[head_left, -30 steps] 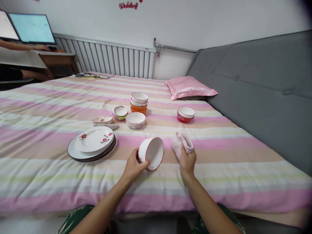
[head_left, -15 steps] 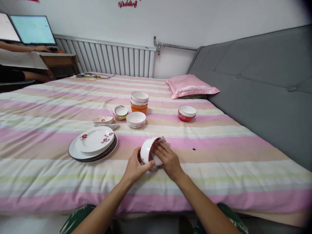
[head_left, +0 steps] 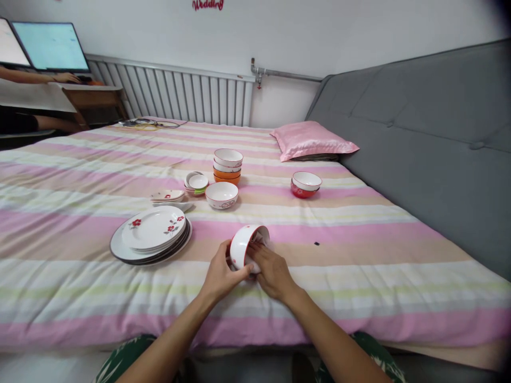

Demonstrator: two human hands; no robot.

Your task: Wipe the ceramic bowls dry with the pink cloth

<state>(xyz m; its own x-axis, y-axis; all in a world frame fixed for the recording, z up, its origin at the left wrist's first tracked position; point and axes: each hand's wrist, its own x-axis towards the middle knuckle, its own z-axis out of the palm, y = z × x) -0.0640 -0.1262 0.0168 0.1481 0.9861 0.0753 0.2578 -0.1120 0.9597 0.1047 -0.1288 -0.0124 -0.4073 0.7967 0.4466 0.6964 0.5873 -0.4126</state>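
A white bowl [head_left: 240,246] with a red rim is tipped on its side, its mouth facing right. My left hand [head_left: 222,271] grips it from the left, thumb at the lower rim. My right hand [head_left: 273,271] reaches into the bowl and presses a pale cloth [head_left: 253,264] against the inside; its fingertips are partly hidden by the rim and cloth. To the left lies a stack of plates [head_left: 154,229] with red flowers on the top one. Beyond the held bowl stands a white bowl [head_left: 222,196], in front of a stack of white and orange bowls [head_left: 227,167].
Small dishes [head_left: 196,182] and oblong dishes [head_left: 167,196] sit behind the plates. Two nested bowls [head_left: 306,185] stand to the right, near a pink pillow [head_left: 313,141]. A small black piece [head_left: 316,243] lies on the striped bedspread [head_left: 359,287]. Another person's arm [head_left: 32,76] rests at a desk.
My right hand has moved slightly left and down, deeper into the bowl with the cloth. More of the bowl's upper rim shows. The left hand keeps its grip.
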